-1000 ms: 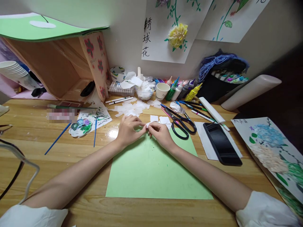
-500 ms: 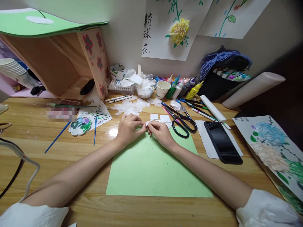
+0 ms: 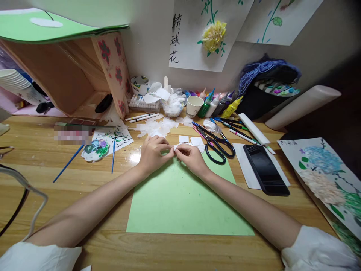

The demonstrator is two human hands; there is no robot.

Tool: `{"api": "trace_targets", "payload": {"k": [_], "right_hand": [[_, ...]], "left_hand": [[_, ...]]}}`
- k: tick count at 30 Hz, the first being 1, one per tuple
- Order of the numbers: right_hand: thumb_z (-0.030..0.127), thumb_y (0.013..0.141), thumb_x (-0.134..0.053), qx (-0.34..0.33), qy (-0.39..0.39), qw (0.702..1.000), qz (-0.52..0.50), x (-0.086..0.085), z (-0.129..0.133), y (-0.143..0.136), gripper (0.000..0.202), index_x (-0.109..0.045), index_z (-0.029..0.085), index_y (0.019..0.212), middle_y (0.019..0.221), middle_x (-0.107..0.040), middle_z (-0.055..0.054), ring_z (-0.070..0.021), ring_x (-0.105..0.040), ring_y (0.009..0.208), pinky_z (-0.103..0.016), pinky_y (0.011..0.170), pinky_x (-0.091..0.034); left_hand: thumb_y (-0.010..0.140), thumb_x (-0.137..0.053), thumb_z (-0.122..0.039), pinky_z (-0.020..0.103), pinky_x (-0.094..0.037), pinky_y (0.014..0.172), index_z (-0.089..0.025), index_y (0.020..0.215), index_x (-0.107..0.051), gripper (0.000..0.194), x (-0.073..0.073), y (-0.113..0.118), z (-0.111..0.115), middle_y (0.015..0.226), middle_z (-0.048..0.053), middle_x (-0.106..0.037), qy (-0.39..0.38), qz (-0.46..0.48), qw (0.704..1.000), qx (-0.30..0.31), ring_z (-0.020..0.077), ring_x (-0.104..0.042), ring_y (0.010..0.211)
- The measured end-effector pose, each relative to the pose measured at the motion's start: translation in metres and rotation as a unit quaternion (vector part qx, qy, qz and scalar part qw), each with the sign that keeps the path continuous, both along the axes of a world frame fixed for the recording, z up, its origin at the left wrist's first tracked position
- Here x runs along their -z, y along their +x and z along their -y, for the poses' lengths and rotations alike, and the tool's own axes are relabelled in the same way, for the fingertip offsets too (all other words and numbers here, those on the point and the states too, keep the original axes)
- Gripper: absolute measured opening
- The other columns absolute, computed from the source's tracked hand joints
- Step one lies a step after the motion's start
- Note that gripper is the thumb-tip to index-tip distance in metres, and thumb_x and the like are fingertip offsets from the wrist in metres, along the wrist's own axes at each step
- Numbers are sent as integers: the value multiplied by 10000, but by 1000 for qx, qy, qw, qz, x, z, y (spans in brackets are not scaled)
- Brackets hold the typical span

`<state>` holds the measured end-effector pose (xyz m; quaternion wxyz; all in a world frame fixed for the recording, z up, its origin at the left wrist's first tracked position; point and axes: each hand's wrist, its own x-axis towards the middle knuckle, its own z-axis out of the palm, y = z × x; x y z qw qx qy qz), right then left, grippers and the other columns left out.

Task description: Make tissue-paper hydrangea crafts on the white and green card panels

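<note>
My left hand (image 3: 156,152) and my right hand (image 3: 192,158) meet over the top edge of a green sheet of paper (image 3: 186,203). Fingertips of both pinch a small piece of white paper (image 3: 175,147), mostly hidden between them. Just beyond the right hand lie small white paper squares (image 3: 184,139), with more white paper scraps (image 3: 158,127) behind the left hand. Black-handled scissors (image 3: 216,143) rest to the right of my right hand, partly over the green sheet's corner.
At the right, a black phone (image 3: 265,169) lies on white paper. A paper cup (image 3: 194,106), paint bottles (image 3: 208,105) and a bowl of scraps (image 3: 172,107) line the back. Leftward are a paint palette (image 3: 95,150), brushes (image 3: 68,163) and a cardboard box (image 3: 109,71).
My right fingers have shifted slightly at the white paper piece, curling closer against the left fingertips. Everything else keeps its place.
</note>
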<state>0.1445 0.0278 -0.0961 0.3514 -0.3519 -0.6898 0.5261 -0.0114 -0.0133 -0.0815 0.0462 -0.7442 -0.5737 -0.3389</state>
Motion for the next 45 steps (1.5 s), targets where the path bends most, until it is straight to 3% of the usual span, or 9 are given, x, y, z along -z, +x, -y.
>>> {"api": "trace_targets", "payload": {"k": [8, 11, 14, 24, 32, 45], "right_hand": [[268, 772, -554, 7, -4, 1000, 0, 0, 0, -1, 164, -671, 156, 749, 774, -620, -41, -118, -522, 610, -245, 569, -411], [292, 770, -559, 20, -14, 1000, -9, -2, 0, 0, 179, -660, 149, 732, 705, -592, -26, -109, -498, 557, -244, 536, -396], [326, 763, -570, 34, -35, 998, -29, -5, 0, 0, 203, -642, 146, 703, 636, -557, -5, -98, -465, 504, -237, 495, -370], [324, 768, -587, 22, -48, 998, -42, -5, -1, 1, 198, -674, 147, 749, 651, -561, -3, -96, -475, 515, -236, 501, -380], [383, 757, -594, 31, -63, 997, -25, -5, 0, 0, 251, -658, 143, 726, 677, -612, -33, -105, -486, 513, -243, 485, -394], [380, 748, -583, 51, -72, 996, -26, -7, 0, -1, 252, -608, 145, 662, 669, -620, -39, -100, -482, 494, -234, 459, -404]], "left_hand": [[798, -579, -290, 322, -329, 678, -222, 687, -689, 171, 0, 0, 1, 727, -10, -658, 7, 4, 1000, 5, 139, -547, 704], [795, -581, -288, 321, -350, 716, -232, 839, -695, 135, -2, 1, 2, 813, 4, -661, 13, 17, 1000, 5, 155, -557, 784], [781, -597, -293, 325, -362, 765, -223, 987, -661, 227, -4, 2, 4, 937, 28, -654, 24, 25, 999, 13, 175, -551, 891], [832, -565, -287, 325, -331, 719, -243, 853, -677, 122, 0, 0, 2, 834, 0, -670, 34, 27, 999, 24, 153, -560, 795], [831, -550, -257, 311, -377, 759, -192, 768, -597, 103, -3, -3, -5, 791, 3, -621, -23, 141, 988, -55, 157, -542, 800], [825, -524, -279, 231, -425, 583, -189, 725, -550, 136, 1, -8, -10, 764, 11, -557, -48, 274, 957, -78, 138, -528, 718]]}}
